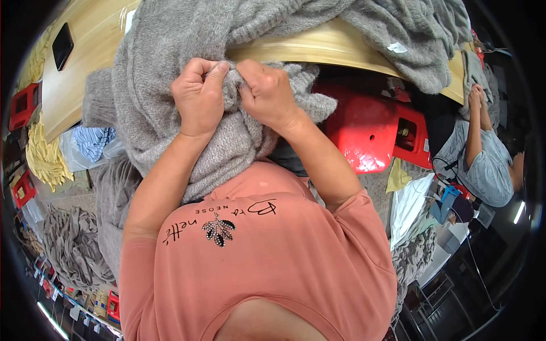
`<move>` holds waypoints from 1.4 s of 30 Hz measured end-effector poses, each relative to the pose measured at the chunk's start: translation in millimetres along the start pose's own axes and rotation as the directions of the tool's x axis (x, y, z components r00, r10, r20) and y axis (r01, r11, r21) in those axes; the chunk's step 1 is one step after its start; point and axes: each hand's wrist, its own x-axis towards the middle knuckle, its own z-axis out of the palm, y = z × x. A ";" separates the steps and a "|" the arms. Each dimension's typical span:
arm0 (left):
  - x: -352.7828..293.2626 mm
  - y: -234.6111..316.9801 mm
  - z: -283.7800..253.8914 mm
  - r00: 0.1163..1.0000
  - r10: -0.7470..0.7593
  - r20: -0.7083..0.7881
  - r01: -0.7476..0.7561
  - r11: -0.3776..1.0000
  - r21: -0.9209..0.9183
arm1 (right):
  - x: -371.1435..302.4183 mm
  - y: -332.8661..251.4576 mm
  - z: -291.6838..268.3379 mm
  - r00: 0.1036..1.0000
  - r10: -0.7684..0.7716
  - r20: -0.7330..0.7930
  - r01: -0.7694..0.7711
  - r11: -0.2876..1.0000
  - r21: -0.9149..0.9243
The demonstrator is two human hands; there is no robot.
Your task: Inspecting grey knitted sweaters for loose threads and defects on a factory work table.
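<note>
A thick grey knitted garment [153, 96] is spread over the table's near edge and hangs down across my lap. My left hand [199, 96] is closed on a fold of it, with thumb and fingers pinched together. Close beside it on the right, my right hand [264, 94] grips the same knit, fingers curled in. Between the two hands a small bunched piece of the knit is pulled up. Whether anything small sits inside either pinch is hidden by the fingers.
More grey knitwear [409, 34] with a white tag lies at the table's right. A black phone [62, 46] rests on the wooden table [91, 40]. Red stools [364, 131] stand under the right edge. Yellow cloth [45, 153] hangs at left. A co-worker [483, 159] sits at far right.
</note>
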 end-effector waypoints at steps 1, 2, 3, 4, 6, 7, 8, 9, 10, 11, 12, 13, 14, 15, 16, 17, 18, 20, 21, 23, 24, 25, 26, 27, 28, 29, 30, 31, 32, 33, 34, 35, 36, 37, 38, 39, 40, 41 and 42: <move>-0.5 0.3 0.7 1.000 -0.005 -0.003 0.005 1.000 -0.004 | -2.5 -1.5 1.3 1.000 -0.014 -0.002 0.014 1.000 0.004; -0.9 0.7 1.3 1.000 0.005 -0.004 -0.005 1.000 0.002 | -4.7 -3.3 3.0 0.999 -0.003 -0.041 0.003 1.000 -0.014; -0.9 1.1 2.0 1.000 0.017 -0.005 -0.017 1.000 0.008 | -6.3 -4.7 4.6 0.997 0.011 -0.073 -0.014 0.999 -0.030; -0.7 1.6 2.4 1.000 0.020 -0.007 -0.020 1.000 0.009 | -7.3 -5.3 5.5 0.997 0.001 -0.083 -0.003 1.000 -0.029; -0.7 2.6 3.1 0.998 -0.067 -0.007 0.066 0.998 -0.018 | -8.1 -6.0 7.0 0.991 -0.047 -0.126 0.030 0.991 -0.132; -0.9 3.2 3.4 0.998 -0.064 0.002 0.064 0.998 -0.026 | -8.1 -5.7 7.2 0.991 -0.050 -0.127 0.033 0.990 -0.135; -1.0 3.8 4.0 0.991 -0.130 0.010 0.130 0.987 -0.096 | -7.8 -5.3 7.4 0.989 -0.064 -0.135 0.046 0.990 -0.133; -1.1 4.3 4.5 0.980 -0.197 0.033 0.200 0.965 -0.169 | -7.7 -4.7 7.3 0.989 -0.047 -0.141 0.028 0.990 -0.135; -1.7 4.9 4.7 0.981 -0.191 0.025 0.193 0.967 -0.166 | -7.9 -4.4 7.4 0.986 -0.079 -0.145 0.060 0.989 -0.133; -2.4 5.3 5.0 0.989 -0.145 0.031 0.147 0.983 -0.113 | -8.6 -4.3 7.6 0.986 -0.049 -0.158 0.031 0.993 -0.112; -2.8 5.4 5.2 0.995 -0.091 0.038 0.093 0.994 -0.052 | -9.4 -4.2 8.0 0.985 -0.019 -0.170 0.004 0.996 -0.089; -3.3 5.1 5.3 0.995 -0.097 0.038 0.099 0.993 -0.059 | -10.2 -4.3 8.8 0.985 -0.019 -0.171 0.004 0.996 -0.089; -3.6 4.2 5.8 0.997 -0.081 0.014 0.082 0.995 -0.063 | -10.6 -3.9 9.7 0.983 -0.037 -0.180 0.020 0.995 -0.097; -4.3 2.9 6.1 0.998 -0.059 -0.002 0.059 0.996 -0.061 | -11.2 -3.7 10.8 0.984 -0.028 -0.176 0.009 0.994 -0.109; -4.6 1.0 6.9 0.998 -0.070 0.003 0.070 0.995 -0.068 | -11.4 -3.1 11.7 0.981 -0.043 -0.191 0.022 0.994 -0.111; -5.1 -1.2 7.5 0.996 -0.083 -0.018 0.081 0.994 -0.076 | -10.7 -2.2 13.1 0.983 -0.044 -0.178 0.023 0.993 -0.115; -6.6 -3.2 7.6 0.996 -0.075 -0.038 0.072 0.994 -0.087 | -9.9 -1.7 14.3 0.987 -0.024 -0.160 0.005 0.993 -0.118; -11.7 -6.6 7.4 0.995 -0.092 -0.047 0.091 0.996 -0.020 | -7.5 -0.9 16.5 0.987 -0.001 -0.163 -0.015 0.995 -0.099; -14.0 -7.9 7.3 0.995 -0.085 -0.052 0.087 0.995 0.038 | -6.4 -0.7 17.1 0.986 0.049 -0.161 -0.063 0.994 -0.086; -17.0 -8.6 5.6 0.996 -0.062 -0.059 0.065 0.996 0.064 | -5.7 -1.1 16.5 0.991 0.044 -0.130 -0.056 0.995 -0.087; -17.8 -7.7 4.3 0.994 -0.079 -0.080 0.088 0.989 0.120 | -5.7 -2.0 15.6 0.995 0.054 -0.083 -0.061 0.995 -0.085; -17.1 -6.3 3.1 0.996 -0.022 -0.084 0.027 0.998 0.064 | -7.3 -3.6 13.1 0.994 0.008 -0.107 -0.014 0.998 -0.053; -16.7 -4.2 1.8 0.996 0.015 -0.089 -0.011 0.999 0.052 | -8.9 -5.2 10.5 0.993 -0.028 -0.114 0.024 0.999 -0.039; -17.5 -1.6 0.8 0.996 0.049 -0.073 -0.043 0.997 0.070 | -12.0 -7.6 7.1 0.993 -0.061 -0.100 0.055 0.997 -0.057; -18.2 1.2 0.0 0.995 0.082 -0.054 -0.076 0.992 0.099 | -13.8 -9.3 4.0 0.992 -0.098 -0.084 0.091 0.993 -0.074; -19.5 4.1 -1.1 0.995 0.096 -0.036 -0.091 0.989 0.120 | -13.0 -9.3 2.0 0.986 -0.134 -0.103 0.125 0.988 -0.089; -21.1 6.9 -1.6 0.994 0.105 -0.027 -0.101 0.989 0.112 | -11.6 -9.2 0.1 0.986 -0.121 -0.113 0.111 0.990 -0.092; -22.1 9.3 -2.2 0.971 0.239 0.014 -0.238 0.955 0.175 | -9.8 -8.4 -2.2 0.985 -0.145 -0.089 0.133 0.983 -0.129; -23.6 11.3 -1.9 0.931 0.358 0.073 -0.365 0.903 0.227 | -7.9 -7.6 -4.2 0.986 -0.152 -0.072 0.137 0.975 -0.176; -22.5 12.6 -3.8 0.904 0.418 0.093 -0.428 0.876 0.221 | -6.4 -8.5 -4.7 0.986 -0.154 -0.064 0.142 0.976 -0.167; -22.4 13.6 -4.7 0.904 0.416 0.095 -0.427 0.877 0.219 | -5.3 -8.8 -5.7 0.985 -0.162 -0.066 0.150 0.976 -0.157; -21.4 14.8 -7.3 0.869 0.476 0.135 -0.495 0.830 0.258 | -4.1 -10.0 -6.0 0.988 -0.150 -0.048 0.140 0.977 -0.158; -19.1 15.7 -9.9 0.839 0.517 0.172 -0.544 0.780 0.310 | -3.8 -11.4 -6.6 0.978 -0.194 -0.072 0.183 0.973 -0.143; -19.6 17.5 -12.4 0.811 0.551 0.195 -0.585 0.753 0.302 | -6.5 -14.1 -9.0 0.987 -0.143 -0.078 0.138 0.989 -0.056; -18.5 18.9 -15.0 0.809 0.557 0.189 -0.587 0.747 0.312 | -9.8 -17.7 -10.8 0.994 -0.087 -0.067 0.089 0.996 0.029; -19.2 20.4 -16.1 0.807 0.564 0.175 -0.590 0.763 0.264 | -12.5 -17.6 -16.0 0.997 -0.075 -0.007 0.076 0.989 0.126; -19.7 22.0 -16.9 0.806 0.568 0.163 -0.591 0.778 0.211 | -15.3 -18.5 -20.5 0.997 -0.075 -0.004 0.075 0.989 0.130; -20.9 24.2 -18.5 0.806 0.561 0.188 -0.591 0.777 0.216 | -18.0 -19.8 -24.5 0.999 -0.025 0.034 0.015 0.965 0.263; -22.6 26.4 -19.1 0.809 0.556 0.190 -0.587 0.780 0.216 | -20.1 -21.0 -28.4 0.998 0.026 0.056 -0.046 0.915 0.401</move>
